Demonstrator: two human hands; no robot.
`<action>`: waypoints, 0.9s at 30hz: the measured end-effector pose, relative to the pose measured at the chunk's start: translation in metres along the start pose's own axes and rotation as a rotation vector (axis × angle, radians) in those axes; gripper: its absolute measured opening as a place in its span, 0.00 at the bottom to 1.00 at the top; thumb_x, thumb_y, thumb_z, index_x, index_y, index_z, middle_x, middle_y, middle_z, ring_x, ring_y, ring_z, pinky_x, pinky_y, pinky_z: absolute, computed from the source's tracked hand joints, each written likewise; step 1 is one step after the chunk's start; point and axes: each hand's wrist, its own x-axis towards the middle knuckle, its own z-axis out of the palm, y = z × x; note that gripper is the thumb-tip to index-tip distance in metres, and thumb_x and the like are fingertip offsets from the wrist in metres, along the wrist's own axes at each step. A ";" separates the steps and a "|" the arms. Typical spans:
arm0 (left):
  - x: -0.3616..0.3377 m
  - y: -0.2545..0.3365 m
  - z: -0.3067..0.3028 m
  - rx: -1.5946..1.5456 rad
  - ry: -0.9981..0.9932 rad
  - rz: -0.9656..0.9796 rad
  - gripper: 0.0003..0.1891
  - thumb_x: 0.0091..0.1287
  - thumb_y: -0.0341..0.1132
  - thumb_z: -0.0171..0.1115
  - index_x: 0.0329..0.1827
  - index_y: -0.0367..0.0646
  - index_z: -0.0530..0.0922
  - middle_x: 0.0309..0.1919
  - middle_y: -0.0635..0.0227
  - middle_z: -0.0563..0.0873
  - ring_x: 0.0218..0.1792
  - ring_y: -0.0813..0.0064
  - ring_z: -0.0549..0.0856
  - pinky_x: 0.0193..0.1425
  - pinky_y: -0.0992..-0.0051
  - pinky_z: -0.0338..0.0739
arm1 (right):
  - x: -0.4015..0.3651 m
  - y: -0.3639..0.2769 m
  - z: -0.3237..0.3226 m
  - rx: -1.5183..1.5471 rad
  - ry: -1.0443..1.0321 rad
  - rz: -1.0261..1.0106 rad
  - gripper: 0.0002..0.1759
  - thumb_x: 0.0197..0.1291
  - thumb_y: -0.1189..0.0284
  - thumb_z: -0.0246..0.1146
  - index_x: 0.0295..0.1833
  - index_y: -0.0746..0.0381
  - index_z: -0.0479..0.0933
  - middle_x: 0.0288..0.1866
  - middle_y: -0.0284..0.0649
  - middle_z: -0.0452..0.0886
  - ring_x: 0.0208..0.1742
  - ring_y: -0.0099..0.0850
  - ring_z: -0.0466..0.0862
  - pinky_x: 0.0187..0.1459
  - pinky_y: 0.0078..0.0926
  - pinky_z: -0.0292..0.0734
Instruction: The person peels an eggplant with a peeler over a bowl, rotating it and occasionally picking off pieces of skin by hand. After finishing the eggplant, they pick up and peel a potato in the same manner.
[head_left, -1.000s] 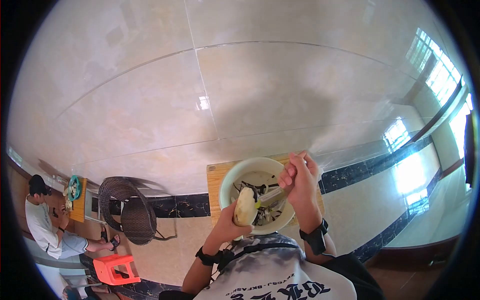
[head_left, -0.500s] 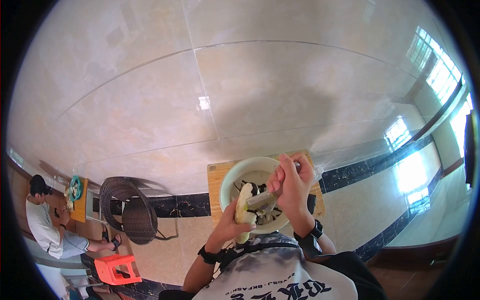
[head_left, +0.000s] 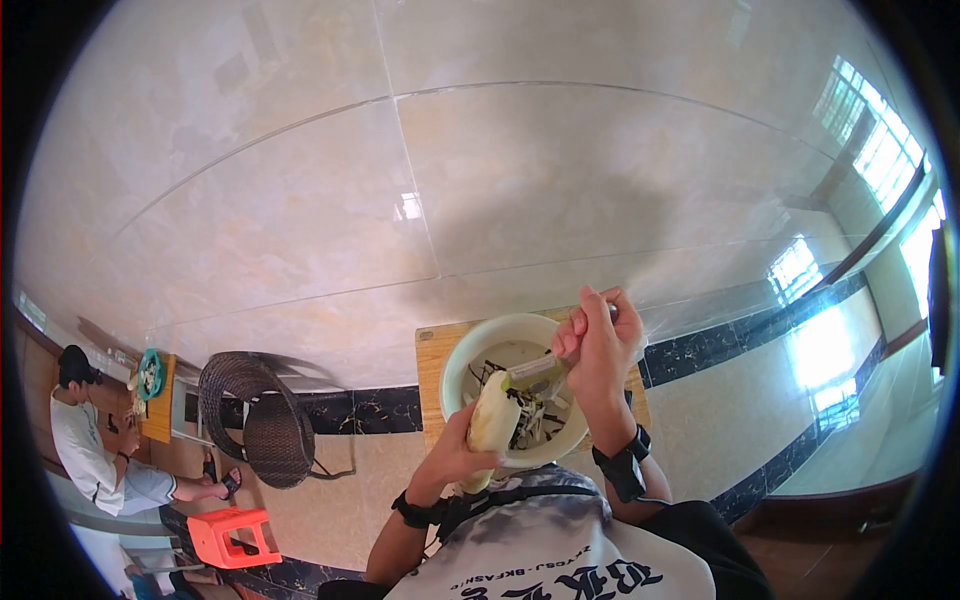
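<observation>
My left hand (head_left: 462,452) is wrapped round a pale, peeled, long vegetable (head_left: 493,415), held tilted over the left side of a white bowl (head_left: 458,352). My right hand (head_left: 603,340) grips a peeler (head_left: 545,368) by its handle, above the bowl's right side. The peeler's broad head points left, close to the vegetable's upper end. Dark and pale peel strips (head_left: 540,425) lie inside the bowl. Under the bowl is a small wooden table (head_left: 432,365).
A woven chair (head_left: 270,430) stands left of the table, with an orange stool (head_left: 235,538) beyond it. At far left a seated person (head_left: 90,440) works by another wooden table (head_left: 160,415) with a teal basin (head_left: 151,375). A tiled wall (head_left: 500,180) rises behind the bowl.
My right hand and the peeler have moved up and right, from the vegetable's side towards its upper end. The vegetable has turned and shows more of its pale surface.
</observation>
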 end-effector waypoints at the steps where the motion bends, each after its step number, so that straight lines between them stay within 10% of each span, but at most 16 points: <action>1: 0.000 -0.003 -0.002 0.012 0.009 -0.010 0.46 0.47 0.24 0.79 0.75 0.34 0.69 0.50 0.64 0.87 0.47 0.74 0.89 0.56 0.68 0.85 | 0.001 0.001 0.000 0.002 0.011 0.006 0.13 0.75 0.75 0.62 0.35 0.60 0.66 0.21 0.33 0.69 0.16 0.25 0.72 0.19 0.31 0.71; 5: -0.004 0.013 0.001 0.017 -0.025 -0.094 0.52 0.46 0.31 0.78 0.80 0.33 0.66 0.62 0.60 0.84 0.63 0.68 0.82 0.73 0.67 0.73 | 0.015 0.011 -0.004 -0.018 0.046 -0.035 0.15 0.74 0.74 0.63 0.34 0.57 0.66 0.22 0.31 0.69 0.18 0.24 0.70 0.20 0.28 0.70; 27: 0.009 0.030 0.014 0.505 0.070 0.061 0.40 0.45 0.34 0.78 0.65 0.31 0.76 0.45 0.51 0.90 0.47 0.60 0.90 0.57 0.66 0.83 | -0.006 0.012 -0.018 -0.049 -0.007 0.131 0.13 0.75 0.75 0.62 0.36 0.60 0.65 0.22 0.34 0.69 0.16 0.27 0.70 0.19 0.32 0.70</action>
